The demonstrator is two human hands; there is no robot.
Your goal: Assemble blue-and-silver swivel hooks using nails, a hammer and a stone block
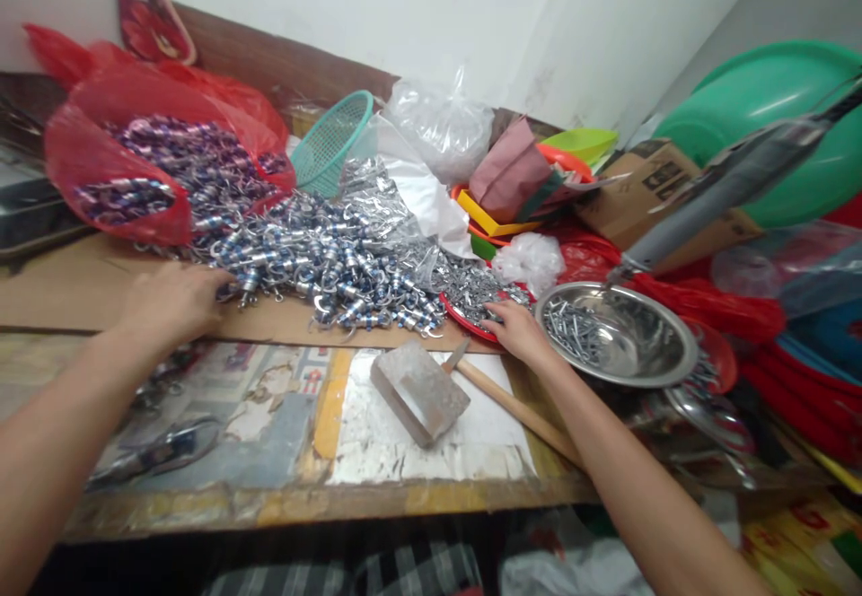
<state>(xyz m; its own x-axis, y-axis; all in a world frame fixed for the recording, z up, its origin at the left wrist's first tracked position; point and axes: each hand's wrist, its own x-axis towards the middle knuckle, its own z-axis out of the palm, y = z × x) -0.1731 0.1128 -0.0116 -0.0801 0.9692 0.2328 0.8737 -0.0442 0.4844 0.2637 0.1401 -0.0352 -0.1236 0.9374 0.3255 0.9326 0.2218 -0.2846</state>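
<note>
My left hand (171,302) is at the left edge of a heap of shiny metal hooks with blue bands (329,259). Its fingers curl inward beside the hooks; blur hides what they grip. On the right, my right hand (522,334) reaches over the rim of a red plate (464,316) full of small flat metal pieces (475,284). Thumb and fingertips are slightly apart at those pieces. Between the hands lie a grey metal block (418,392) and a hammer with a wooden handle (518,407). A larger hook assembly (162,452) rests at the near left.
A red plastic bag (127,156) of purple-blue hooks stands back left, beside a teal basket (335,141). Right of my hand, a steel bowl (623,336) holds metal pins, with a grey-handled tool (727,192) slanting above. Behind are a carton (650,188) and green basin (774,129).
</note>
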